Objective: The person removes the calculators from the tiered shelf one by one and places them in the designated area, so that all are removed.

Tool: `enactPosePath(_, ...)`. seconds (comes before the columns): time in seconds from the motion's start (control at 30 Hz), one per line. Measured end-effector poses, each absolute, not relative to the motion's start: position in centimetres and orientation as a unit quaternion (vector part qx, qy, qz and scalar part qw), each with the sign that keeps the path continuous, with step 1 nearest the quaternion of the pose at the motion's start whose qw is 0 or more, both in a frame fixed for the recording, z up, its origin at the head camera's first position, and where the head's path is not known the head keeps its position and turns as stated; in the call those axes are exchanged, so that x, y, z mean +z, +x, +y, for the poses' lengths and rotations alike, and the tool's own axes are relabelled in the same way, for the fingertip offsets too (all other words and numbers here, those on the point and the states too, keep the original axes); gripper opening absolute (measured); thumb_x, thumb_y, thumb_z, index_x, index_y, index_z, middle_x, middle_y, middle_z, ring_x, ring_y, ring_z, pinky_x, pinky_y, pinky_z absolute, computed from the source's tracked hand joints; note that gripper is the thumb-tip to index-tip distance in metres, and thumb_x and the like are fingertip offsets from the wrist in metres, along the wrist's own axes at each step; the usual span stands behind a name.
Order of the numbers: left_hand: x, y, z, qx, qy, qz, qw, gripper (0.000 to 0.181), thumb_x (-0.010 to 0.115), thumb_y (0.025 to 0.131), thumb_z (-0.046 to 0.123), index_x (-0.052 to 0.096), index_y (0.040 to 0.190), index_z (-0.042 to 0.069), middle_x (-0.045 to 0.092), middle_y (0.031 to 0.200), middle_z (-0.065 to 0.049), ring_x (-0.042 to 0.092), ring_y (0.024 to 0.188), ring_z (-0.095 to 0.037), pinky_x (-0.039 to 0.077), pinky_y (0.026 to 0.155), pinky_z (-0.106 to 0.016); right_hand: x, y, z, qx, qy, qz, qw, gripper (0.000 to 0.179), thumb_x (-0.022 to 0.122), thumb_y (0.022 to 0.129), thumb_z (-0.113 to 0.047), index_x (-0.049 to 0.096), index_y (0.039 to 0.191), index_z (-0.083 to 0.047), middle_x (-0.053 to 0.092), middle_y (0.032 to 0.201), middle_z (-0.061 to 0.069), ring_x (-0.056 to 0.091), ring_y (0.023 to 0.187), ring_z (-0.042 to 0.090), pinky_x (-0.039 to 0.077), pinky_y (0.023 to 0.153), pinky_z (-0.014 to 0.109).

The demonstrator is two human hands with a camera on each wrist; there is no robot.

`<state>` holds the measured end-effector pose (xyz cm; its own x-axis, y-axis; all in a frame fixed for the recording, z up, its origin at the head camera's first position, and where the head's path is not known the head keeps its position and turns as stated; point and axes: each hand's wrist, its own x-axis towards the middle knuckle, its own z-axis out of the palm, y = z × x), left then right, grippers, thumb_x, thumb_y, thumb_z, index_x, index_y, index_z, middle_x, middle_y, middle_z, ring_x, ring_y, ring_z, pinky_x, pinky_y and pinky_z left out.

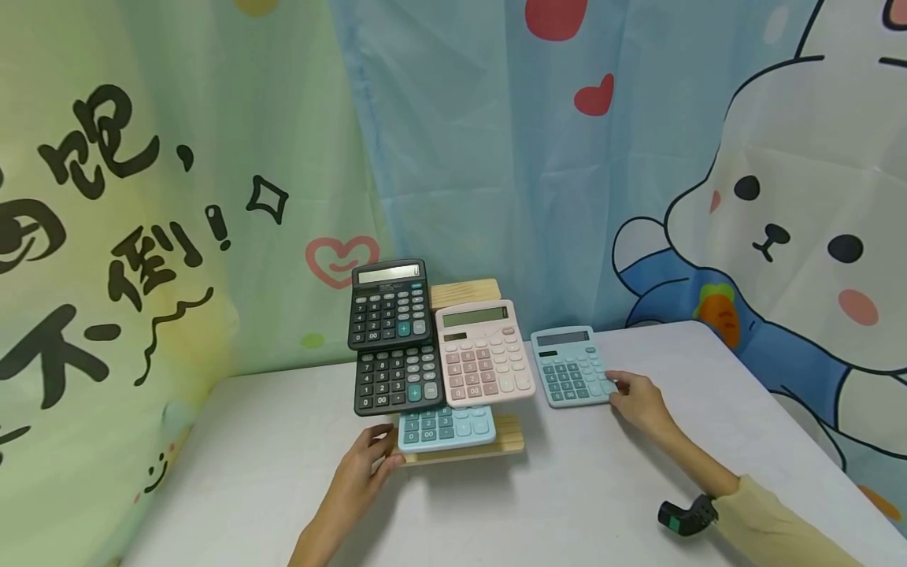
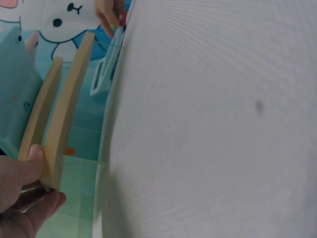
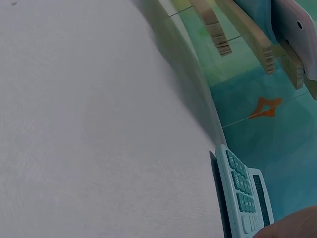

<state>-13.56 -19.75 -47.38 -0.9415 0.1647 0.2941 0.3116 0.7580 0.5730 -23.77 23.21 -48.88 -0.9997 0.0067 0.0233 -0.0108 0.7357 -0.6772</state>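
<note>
A tiered wooden stand [image 1: 508, 435] holds two black calculators [image 1: 388, 305], a pink calculator [image 1: 486, 354] and a light-blue calculator [image 1: 448, 428] on its lowest tier. My left hand [image 1: 360, 475] grips the stand's lower left corner; in the left wrist view, thumb and fingers pinch the end of a wooden slat [image 2: 72, 99]. To the right of the stand, another light-blue calculator [image 1: 571, 367] lies on the table. My right hand [image 1: 640, 403] pinches its right edge near the lower corner. Only part of that hand shows in the right wrist view, against the same calculator [image 3: 239, 196].
The white table [image 1: 269, 488] reaches back to a printed curtain [image 1: 453, 157] with a rabbit figure and lettering. A black curved device [image 1: 687, 516] sits at the right wrist, by the sleeve. The upper calculators overlap those below.
</note>
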Motion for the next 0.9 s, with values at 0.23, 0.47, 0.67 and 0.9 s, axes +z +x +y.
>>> enactPosePath(0.23, -47.4, -13.6, -19.7, -0.324, -0.127, -0.931, 0.113, 0.041, 0.070, 0.086, 0.020, 0.066, 0.119, -0.003, 0.062, 0.124, -0.014, 0.062, 0.115, -0.031, 0.052, 0.095, -0.046, -49.2, -23.5, 22.8, 0.354, 0.015, -0.934, 0.039, 0.045, 0.050, 0.084, 0.005, 0.051, 0.128, 0.016, 0.058, 0.117, 0.035, 0.054, 0.095, 0.036, 0.050, 0.089, 0.053)
enactPosePath(0.47, -47.3, -13.6, -19.7, -0.325, -0.123, -0.931, 0.108, 0.041, 0.069, 0.087, 0.021, 0.066, 0.120, -0.004, 0.062, 0.125, -0.014, 0.062, 0.116, -0.032, 0.052, 0.096, -0.046, -49.3, -23.4, 22.7, 0.349, 0.006, -0.936, 0.038, 0.045, 0.051, 0.087, 0.003, 0.049, 0.130, 0.016, 0.057, 0.112, 0.034, 0.053, 0.093, 0.035, 0.050, 0.086, 0.051)
enactPosePath(0.67, -47.2, -13.6, -19.7, -0.325, -0.128, -0.930, 0.113, 0.041, 0.069, 0.087, 0.020, 0.066, 0.120, -0.004, 0.062, 0.124, -0.014, 0.062, 0.116, -0.032, 0.052, 0.096, -0.046, -47.7, -23.1, 23.3, 0.317, 0.006, -0.945, 0.079, 0.048, 0.058, 0.090, -0.006, 0.046, 0.132, 0.014, 0.057, 0.110, 0.032, 0.057, 0.098, 0.041, 0.051, 0.084, 0.053)
enactPosePath(0.9, -47.3, -13.5, -19.7, -0.322, -0.128, -0.931, 0.115, 0.041, 0.070, 0.086, 0.019, 0.066, 0.119, -0.004, 0.062, 0.124, -0.015, 0.062, 0.115, -0.032, 0.052, 0.096, -0.046, -43.5, -21.2, 22.9, 0.317, 0.054, -0.940, 0.114, 0.053, 0.063, 0.091, -0.008, 0.044, 0.136, 0.010, 0.058, 0.115, 0.032, 0.059, 0.101, 0.043, 0.053, 0.086, 0.056)
